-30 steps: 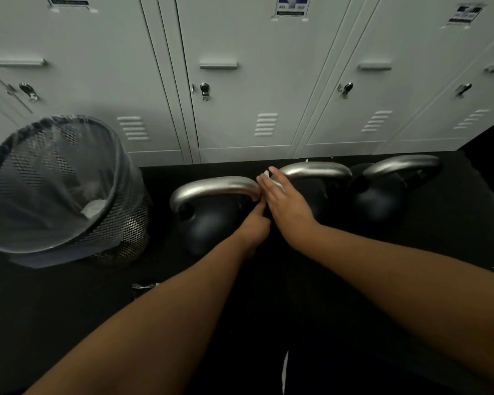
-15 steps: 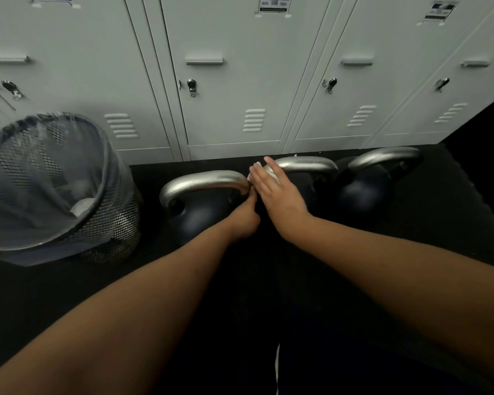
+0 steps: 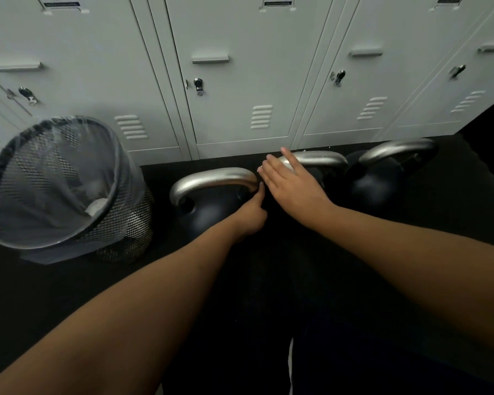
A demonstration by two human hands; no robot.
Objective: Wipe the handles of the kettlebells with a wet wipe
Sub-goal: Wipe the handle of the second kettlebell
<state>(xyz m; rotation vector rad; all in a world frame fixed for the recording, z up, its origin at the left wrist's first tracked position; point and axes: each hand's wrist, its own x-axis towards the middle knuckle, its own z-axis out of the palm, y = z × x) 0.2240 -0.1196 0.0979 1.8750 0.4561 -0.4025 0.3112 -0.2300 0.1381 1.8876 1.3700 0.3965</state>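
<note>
Head camera: two bare forearms reach out from the bottom edge over a black floor (image 3: 69, 295), their elbows cut off by the frame. The left hand (image 3: 248, 216) sits in front of the dark body of the nearest kettlebell (image 3: 208, 215), one digit raised to touch the right end of its silver handle (image 3: 214, 179). Its other fingers are tucked out of sight, and we cannot tell whether they hold anything. The right hand (image 3: 293, 185) lies flat, fingers straight and spread, over the left end of the middle kettlebell's handle (image 3: 318, 159); that bell's body is mostly hidden behind the hand. Of the wet wipe (image 3: 259, 168) we make out only a sliver of white at the left edge of the fingertips, under the hand. A third kettlebell (image 3: 377, 186) stands just beside, to the right. At left, a mesh wastebasket (image 3: 131, 220) with a clear liner shows something white and crumpled inside. Grey lockers (image 3: 240, 81) close the background, their labels cropped at the top.
</note>
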